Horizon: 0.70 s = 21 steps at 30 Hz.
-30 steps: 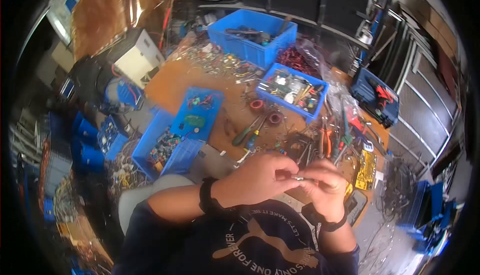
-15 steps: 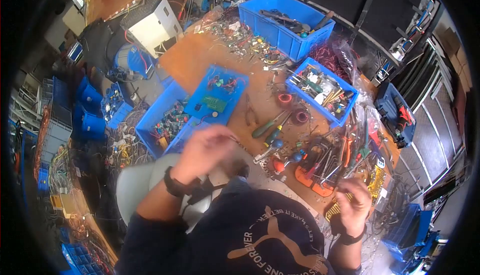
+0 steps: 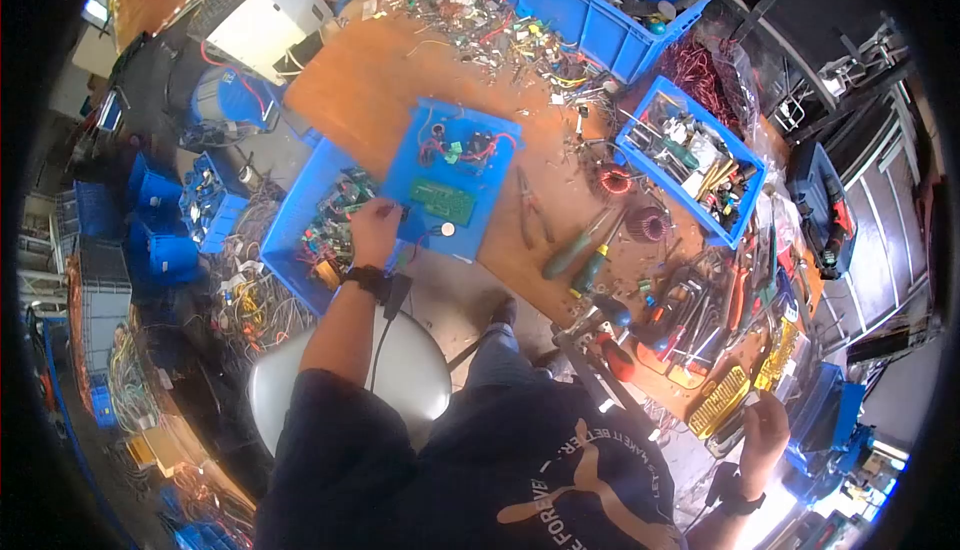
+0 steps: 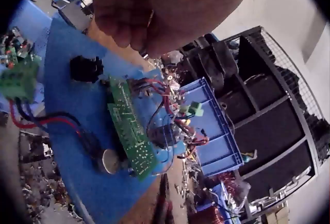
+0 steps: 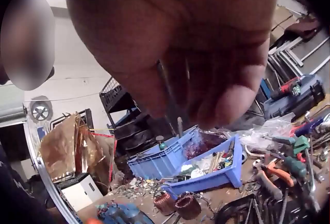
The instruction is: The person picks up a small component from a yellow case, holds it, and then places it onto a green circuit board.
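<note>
Reaching across the tabletop (image 3: 360, 80)
My left hand (image 3: 375, 230), at 9 o'clock, curls over the lid (image 3: 405, 165), probably sorting; my right hand (image 3: 765, 430) hangs at 4. I can't tell what either holds.

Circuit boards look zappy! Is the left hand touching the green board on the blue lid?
Apart. The head view shows the left hand at the edge of the blue lid, bare plastic between it and the green board.

Two copper coils (image 3: 613, 182) lie beside green screwdrivers (image 3: 563, 258) on the orange table (image 3: 370, 80).
</note>
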Each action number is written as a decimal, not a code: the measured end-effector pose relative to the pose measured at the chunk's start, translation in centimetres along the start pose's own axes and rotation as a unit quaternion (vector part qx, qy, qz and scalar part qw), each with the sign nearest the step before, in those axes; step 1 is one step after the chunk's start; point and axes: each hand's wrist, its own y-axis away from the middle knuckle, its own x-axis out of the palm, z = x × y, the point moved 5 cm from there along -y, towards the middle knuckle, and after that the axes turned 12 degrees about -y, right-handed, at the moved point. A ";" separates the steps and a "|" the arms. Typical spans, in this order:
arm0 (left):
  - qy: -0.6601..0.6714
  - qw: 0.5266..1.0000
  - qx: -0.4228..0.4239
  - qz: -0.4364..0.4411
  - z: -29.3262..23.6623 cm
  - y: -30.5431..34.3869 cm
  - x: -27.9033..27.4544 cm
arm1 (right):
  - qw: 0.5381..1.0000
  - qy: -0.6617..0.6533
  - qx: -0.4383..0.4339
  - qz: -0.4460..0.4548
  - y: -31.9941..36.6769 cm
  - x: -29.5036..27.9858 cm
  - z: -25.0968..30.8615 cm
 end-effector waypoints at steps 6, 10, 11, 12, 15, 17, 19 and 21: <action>-0.077 0.996 0.043 0.004 -1.2 -2.7 2.7 | 0.995 0.089 -0.013 -0.039 0.9 0.8 -0.2; -0.105 0.992 0.058 0.040 -2.1 -3.3 3.2 | 0.996 0.069 0.018 -0.058 1.3 1.4 -0.5; -0.131 0.988 0.064 0.048 -1.9 -3.5 3.4 | 0.995 0.082 -0.003 -0.050 1.3 1.5 -0.7; -0.156 0.984 0.069 0.056 -1.7 -3.7 3.7 | 0.994 0.095 -0.024 -0.042 1.3 1.6 -0.7; -0.197 0.973 0.114 0.044 -1.2 -4.0 4.1 | 0.995 0.084 -0.023 -0.038 1.5 2.2 -0.4; -0.214 0.965 0.143 0.042 -1.7 -4.1 4.1 | 0.997 0.066 -0.008 -0.050 1.6 2.7 0.0; -0.231 0.957 0.171 0.038 -2.2 -4.2 3.9 | 0.997 0.049 0.007 -0.060 1.9 2.9 0.0; -0.245 0.951 0.184 0.050 -2.9 -4.3 3.9 | 0.995 0.041 0.042 -0.077 2.1 2.9 -0.4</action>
